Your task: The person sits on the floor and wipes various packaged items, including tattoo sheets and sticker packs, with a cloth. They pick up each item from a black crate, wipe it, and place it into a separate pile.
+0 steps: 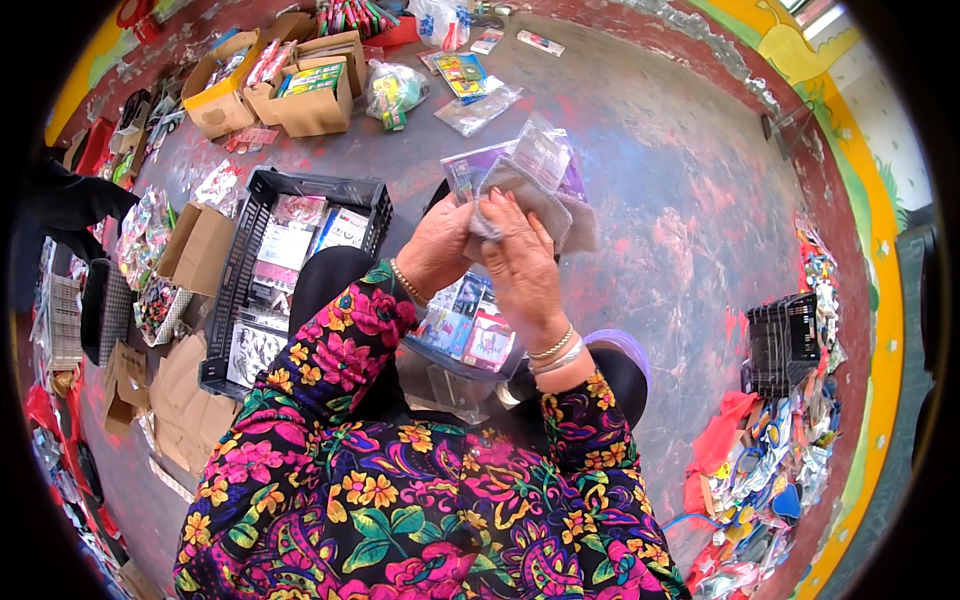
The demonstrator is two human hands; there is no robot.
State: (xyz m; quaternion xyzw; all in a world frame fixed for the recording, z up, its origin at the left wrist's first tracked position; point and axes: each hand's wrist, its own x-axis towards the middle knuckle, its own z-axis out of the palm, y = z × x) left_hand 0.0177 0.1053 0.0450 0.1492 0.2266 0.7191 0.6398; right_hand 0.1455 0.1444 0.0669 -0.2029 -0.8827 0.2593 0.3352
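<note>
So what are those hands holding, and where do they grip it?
Both hands, left and right, hold a small stack of clear plastic packets, pinching it at its lower edge, left hand at the lower left corner.

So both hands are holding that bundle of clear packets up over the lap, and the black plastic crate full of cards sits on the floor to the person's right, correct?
Not quite. In the head view the left hand and right hand do hold the bundle of clear packets over the lap, but the black plastic crate with the cards sits on the floor to the person's left, not the right.
</note>
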